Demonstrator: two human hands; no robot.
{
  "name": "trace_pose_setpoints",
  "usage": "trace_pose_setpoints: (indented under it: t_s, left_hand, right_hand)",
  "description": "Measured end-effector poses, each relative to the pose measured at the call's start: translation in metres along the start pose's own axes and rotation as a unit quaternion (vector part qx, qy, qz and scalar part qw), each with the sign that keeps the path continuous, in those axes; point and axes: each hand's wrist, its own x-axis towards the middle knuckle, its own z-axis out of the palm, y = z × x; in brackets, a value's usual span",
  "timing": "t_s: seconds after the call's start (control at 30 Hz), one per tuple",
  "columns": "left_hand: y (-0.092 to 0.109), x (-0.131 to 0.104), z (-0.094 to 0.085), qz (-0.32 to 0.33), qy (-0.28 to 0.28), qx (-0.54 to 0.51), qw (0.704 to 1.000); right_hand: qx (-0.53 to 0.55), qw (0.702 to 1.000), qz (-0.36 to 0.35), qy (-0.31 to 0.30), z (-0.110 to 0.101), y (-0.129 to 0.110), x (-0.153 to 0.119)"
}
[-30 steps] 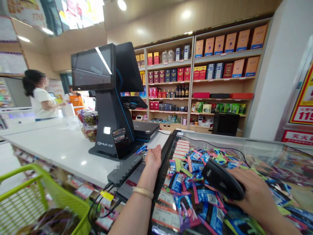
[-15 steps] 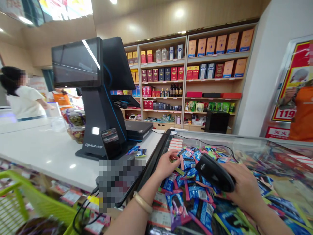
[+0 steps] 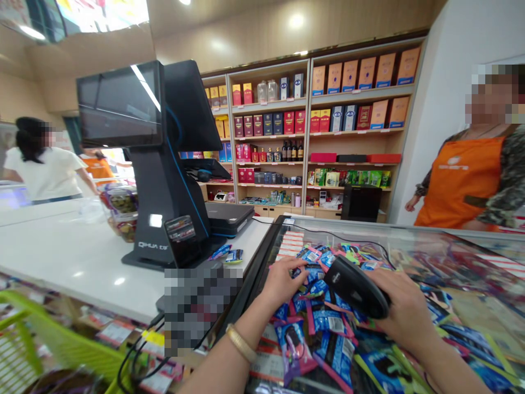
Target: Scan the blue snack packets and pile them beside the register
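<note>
My right hand point(image 3: 406, 306) is wrapped round a black barcode scanner point(image 3: 356, 287), its head pointing left over a heap of small blue and pink snack packets point(image 3: 328, 320). At the heap's upper left edge, the fingers of my left hand point(image 3: 285, 282) reach onto the packets, thumb and forefinger apart. Their tips touch or hover just over one packet; which, I cannot tell. Barcodes show on several packets. A larger purple and pink packet point(image 3: 294, 350) lies nearest me. The heap rests on a glass-topped counter point(image 3: 430, 234).
A black checkout terminal point(image 3: 150, 219) stands on the white counter point(image 3: 74, 257) at left, with a few packets point(image 3: 233, 255) beside it. The scanner's cord point(image 3: 348, 239) crosses the glass. A green basket point(image 3: 61, 334) is at lower left. A person in an orange apron point(image 3: 463, 180) stands at right.
My left hand has shifted slightly right, farther over the packets. The scanner has edged slightly left and stays in my right hand. The person in the orange apron has come further into view.
</note>
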Motion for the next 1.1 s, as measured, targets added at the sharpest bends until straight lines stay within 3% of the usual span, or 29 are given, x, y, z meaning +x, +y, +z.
trace_pose_setpoints:
  t_s: [0.1, 0.27, 0.53, 0.77, 1.1]
  left_hand:
    - [-0.005, 0.003, 0.002, -0.038, 0.056, -0.034, 0.997]
    - [0.001, 0.005, 0.000, -0.114, 0.093, -0.134, 0.980]
    - [0.008, 0.008, -0.011, -0.151, 0.147, -0.311, 0.927]
    - [0.009, 0.009, -0.016, -0.152, 0.113, -0.402, 0.896]
    - [0.015, 0.007, -0.013, -0.128, 0.066, -0.412, 0.900]
  right_hand:
    - [-0.005, 1.000, 0.023, -0.005, 0.001, -0.001, -0.002]
    - [0.001, 1.000, 0.029, -0.007, 0.001, -0.005, -0.002]
    - [-0.011, 1.000, 0.017, -0.006, 0.002, -0.004, -0.002]
    - [-0.014, 1.000, 0.015, 0.002, 0.000, -0.008, 0.002]
    - [-0.023, 1.000, 0.001, -0.020, 0.005, 0.000, -0.001]
